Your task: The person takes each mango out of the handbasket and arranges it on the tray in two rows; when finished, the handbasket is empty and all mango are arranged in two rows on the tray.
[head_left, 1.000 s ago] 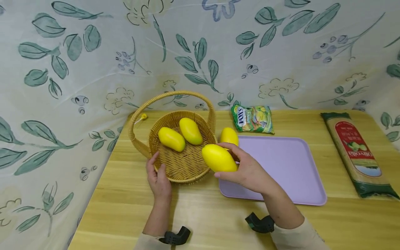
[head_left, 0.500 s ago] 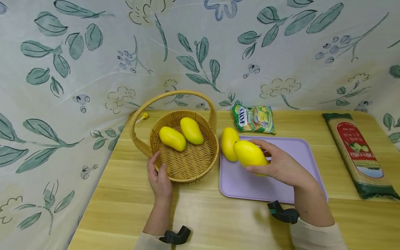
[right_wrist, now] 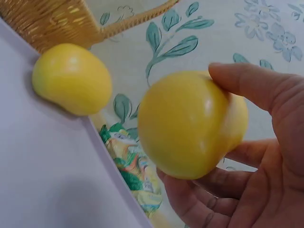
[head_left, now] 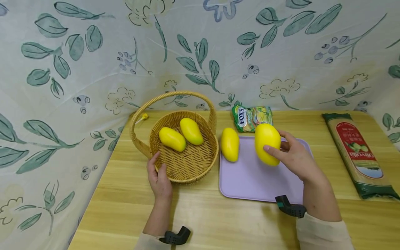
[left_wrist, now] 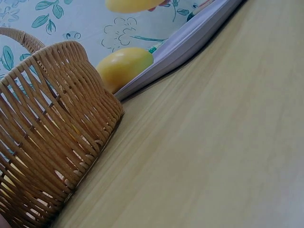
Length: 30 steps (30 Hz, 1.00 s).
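Note:
My right hand (head_left: 295, 158) grips a yellow mango (head_left: 267, 144) with thumb and fingers, holding it up over the lilac tray (head_left: 250, 187). In the right wrist view the mango (right_wrist: 185, 126) is pinched between thumb and fingers. My left hand (head_left: 160, 182) holds the near-left rim of a wicker basket (head_left: 187, 180), thumb and a finger lying over the edge. Inside the basket are two mangoes, one on the left (head_left: 172, 139) and one on the right (head_left: 191, 131). Another mango (head_left: 230, 144) lies on the tray's left edge, beside the basket.
Behind the tray lies a green candy bag (head_left: 247, 116). A long pasta packet (head_left: 356, 149) rests at the right of the wooden table (head_left: 200, 222). The basket's tall handle (head_left: 175, 93) arches upward, and a small yellow item (head_left: 144, 116) sits behind it.
My right hand has carried its mango from beside the basket's right rim rightward over the tray, then slightly back, turning it more upright. My left hand and the basket stay put.

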Each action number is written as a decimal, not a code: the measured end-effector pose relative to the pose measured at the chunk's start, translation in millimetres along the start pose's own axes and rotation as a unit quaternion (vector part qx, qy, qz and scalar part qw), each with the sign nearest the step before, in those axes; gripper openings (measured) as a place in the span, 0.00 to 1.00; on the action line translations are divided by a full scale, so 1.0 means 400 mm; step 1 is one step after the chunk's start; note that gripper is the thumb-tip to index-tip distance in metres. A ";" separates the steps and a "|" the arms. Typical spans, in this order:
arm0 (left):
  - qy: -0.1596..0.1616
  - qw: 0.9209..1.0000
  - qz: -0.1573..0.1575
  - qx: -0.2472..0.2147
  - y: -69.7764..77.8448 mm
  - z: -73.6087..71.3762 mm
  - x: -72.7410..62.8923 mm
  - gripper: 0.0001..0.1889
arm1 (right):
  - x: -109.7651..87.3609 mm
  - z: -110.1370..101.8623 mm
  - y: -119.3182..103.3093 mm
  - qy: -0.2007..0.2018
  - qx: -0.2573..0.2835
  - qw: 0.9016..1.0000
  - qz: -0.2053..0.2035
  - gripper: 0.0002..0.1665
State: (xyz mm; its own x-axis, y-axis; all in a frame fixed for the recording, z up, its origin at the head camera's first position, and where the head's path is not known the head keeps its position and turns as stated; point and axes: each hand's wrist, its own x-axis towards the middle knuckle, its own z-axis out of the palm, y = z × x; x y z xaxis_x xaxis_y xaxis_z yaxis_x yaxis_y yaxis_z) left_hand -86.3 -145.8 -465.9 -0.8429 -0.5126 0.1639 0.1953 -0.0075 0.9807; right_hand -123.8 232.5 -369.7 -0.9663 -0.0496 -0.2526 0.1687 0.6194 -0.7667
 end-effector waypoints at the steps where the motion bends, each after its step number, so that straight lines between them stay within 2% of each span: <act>1: 0.000 1.000 0.001 0.000 -0.001 0.000 0.000 0.22 | 0.004 0.000 0.005 0.006 0.002 1.000 0.004 0.58; 14: 0.001 1.000 -0.015 0.004 0.001 -0.001 0.000 0.22 | 0.049 0.011 0.065 0.061 0.041 0.994 0.076 0.58; 30: -0.002 1.000 -0.008 0.010 0.003 0.000 0.001 0.22 | 0.068 0.023 0.099 0.034 0.023 0.993 0.113 0.59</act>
State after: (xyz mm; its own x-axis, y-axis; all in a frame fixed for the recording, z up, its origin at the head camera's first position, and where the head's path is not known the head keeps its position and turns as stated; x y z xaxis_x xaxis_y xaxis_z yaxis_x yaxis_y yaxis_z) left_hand -86.3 -146.1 -464.7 -0.8476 -0.5097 0.1478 0.1714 0.0006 0.9852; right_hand -141.6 248.6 -412.3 -0.9138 0.1403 -0.3811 0.3890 0.5717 -0.7224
